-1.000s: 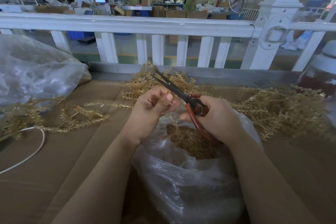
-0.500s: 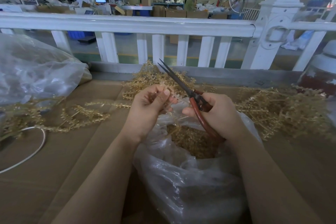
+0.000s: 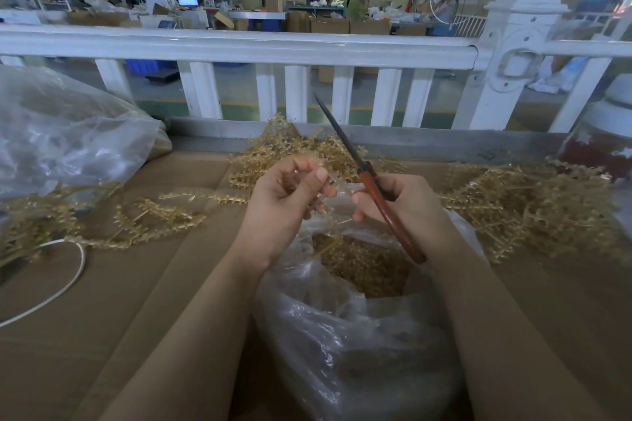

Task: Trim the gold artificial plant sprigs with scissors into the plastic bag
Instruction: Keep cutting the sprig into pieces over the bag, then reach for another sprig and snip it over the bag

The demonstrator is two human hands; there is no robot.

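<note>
My left hand (image 3: 290, 196) pinches a small gold sprig (image 3: 326, 215) over the mouth of a clear plastic bag (image 3: 342, 345). Cut gold pieces (image 3: 369, 263) fill the bag's opening. My right hand (image 3: 407, 205) grips red-handled scissors (image 3: 383, 205); their dark blades are closed and point up and away to the left. Loose gold sprigs lie in piles behind the hands (image 3: 297, 150), to the right (image 3: 533, 212) and to the left (image 3: 143, 219) on the brown cardboard surface (image 3: 119, 301).
A second clear plastic bag (image 3: 61, 137) lies at the left. A white cord (image 3: 58, 287) curves over the cardboard at the lower left. A white railing (image 3: 239, 44) runs across behind the bench, and a red-and-white container (image 3: 608, 143) stands at the right edge.
The scissors' blades have closed and swung more upright. Both hands have risen slightly, and my left hand's fingers have shifted on the sprig.
</note>
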